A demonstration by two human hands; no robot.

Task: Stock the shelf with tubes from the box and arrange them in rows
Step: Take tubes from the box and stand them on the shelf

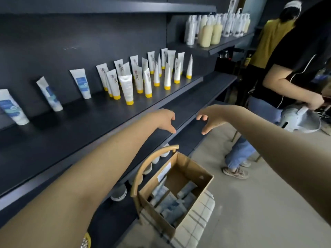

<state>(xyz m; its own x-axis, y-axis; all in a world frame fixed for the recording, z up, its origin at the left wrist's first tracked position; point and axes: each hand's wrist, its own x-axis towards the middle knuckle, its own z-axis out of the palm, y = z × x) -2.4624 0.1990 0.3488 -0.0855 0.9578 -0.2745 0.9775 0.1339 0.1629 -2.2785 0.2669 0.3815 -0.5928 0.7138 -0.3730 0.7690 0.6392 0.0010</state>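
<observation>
Three white tubes with blue labels stand on the dark shelf (75, 122): one at far left (12, 108), one (50, 94) to its right, one (81, 84) further right. Several white tubes with yellow caps (128, 89) crowd the shelf's right part. A cardboard box (193, 192) holding several pale blue tubes (172, 203) sits on a chair below. My left hand (165, 120) and my right hand (209, 120) hover side by side over the shelf's front edge, above the box, fingers loosely bent, both holding nothing.
The box rests on a wooden chair (141, 174) with a checked cushion (198, 222). Pump bottles (209, 33) fill an upper shelf at right. A person in a black top (293, 72) stands at right; another in yellow (270, 40) stands behind. Jars (119, 193) sit on the lower shelf.
</observation>
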